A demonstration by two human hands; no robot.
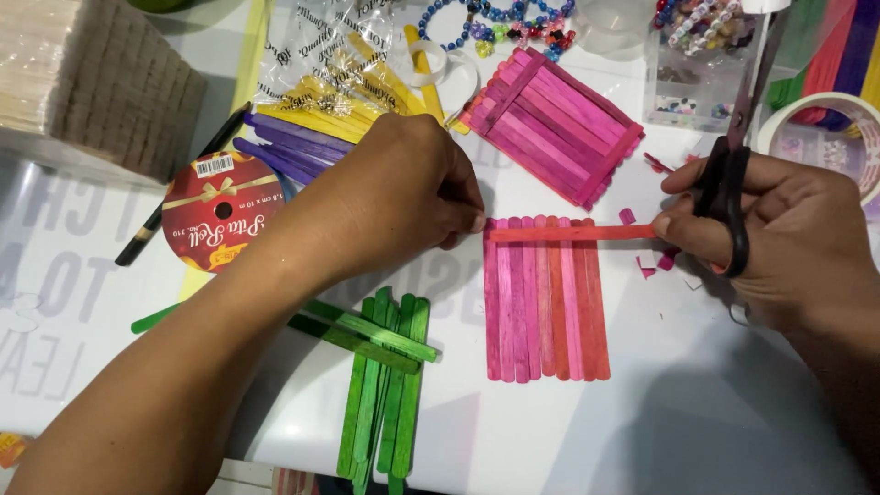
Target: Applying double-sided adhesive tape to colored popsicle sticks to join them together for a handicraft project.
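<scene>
many beads (706,23) in clear box (683,96)

Matt, dyed wood is being shown by the red stick (573,233) pinched between the left hand (403,197) fingertips and the right hand (779,234) thumb. Beneath the fingers, the same dull grain is being displayed by the pink stick panel (545,307). Smooth, glossy black plastic is being seen on the scissors handles (724,197) around the right fingers. Crinkled, shiny clear plastic wrap (321,55) is being lit beyond the left knuckles.
</scene>
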